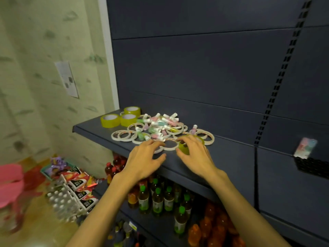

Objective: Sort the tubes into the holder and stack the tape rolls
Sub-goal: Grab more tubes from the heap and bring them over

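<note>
A heap of small coloured tubes (161, 124) with white caps lies on the dark shelf (222, 157), over several thin white tape rolls (124, 136). Three wide yellow tape rolls (110, 120) stand at the shelf's left end. My right hand (194, 153) grips another yellow tape roll (183, 148) near the front of the heap. My left hand (145, 159) hovers with spread fingers over a thin white roll (170, 144), fingertips at its edge. A dark woven holder (311, 166) with a pastel card hangs at the far right.
Below the shelf stand rows of bottles (160, 198) with green caps and orange drinks. Snack packs and white bottles (71, 189) sit on the floor at left, near a pink stool (10, 184). The shelf's back panel is dark blue.
</note>
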